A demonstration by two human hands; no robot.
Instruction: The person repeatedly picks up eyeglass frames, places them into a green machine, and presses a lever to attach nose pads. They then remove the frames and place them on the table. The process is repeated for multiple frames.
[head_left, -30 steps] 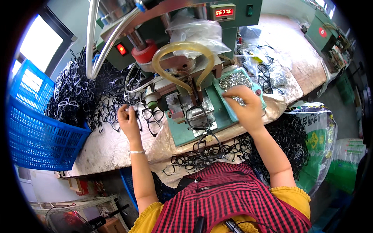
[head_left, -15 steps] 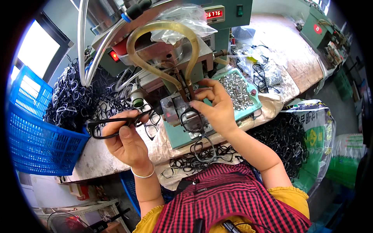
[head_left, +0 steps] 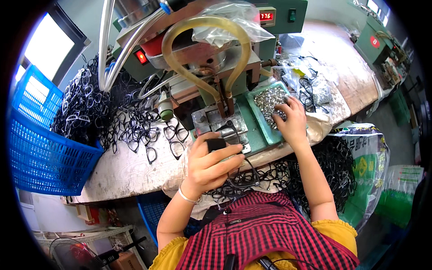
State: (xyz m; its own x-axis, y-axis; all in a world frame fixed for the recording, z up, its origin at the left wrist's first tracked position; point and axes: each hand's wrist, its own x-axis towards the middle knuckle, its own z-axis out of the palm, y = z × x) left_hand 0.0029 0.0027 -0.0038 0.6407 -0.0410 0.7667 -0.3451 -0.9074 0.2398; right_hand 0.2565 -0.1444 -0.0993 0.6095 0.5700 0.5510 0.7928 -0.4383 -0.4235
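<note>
My left hand (head_left: pixel 211 166) is closed around a black eyeglass frame (head_left: pixel 245 184), holding it against the metal fixture (head_left: pixel 201 120) of a bench press. A dark flat piece (head_left: pixel 216 144) of eyewear shows between its fingers; how it joins the frame is hidden. Directly above the fixture stand two brown prongs (head_left: pixel 225 105) fed by yellowish tubing (head_left: pixel 248 45). My right hand (head_left: pixel 293 120) is at a pale green tray (head_left: pixel 273 137) of small shiny metal parts (head_left: pixel 267 101). Its fingers are bent and apart over the parts, with nothing visible in them.
Black eyeglass frames (head_left: pixel 83 108) pile up at the left beside a blue basket (head_left: pixel 54 157). More frames (head_left: pixel 330 166) fill a sack by my right arm. Others (head_left: pixel 150 153) lie loose on the bench (head_left: pixel 121 177). A plastic bag (head_left: pixel 229 20) sits on the press.
My right hand has left the eyeglass frame at the press and moved right to the metal parts. My left hand has come in from the left and now holds the frame at the fixture.
</note>
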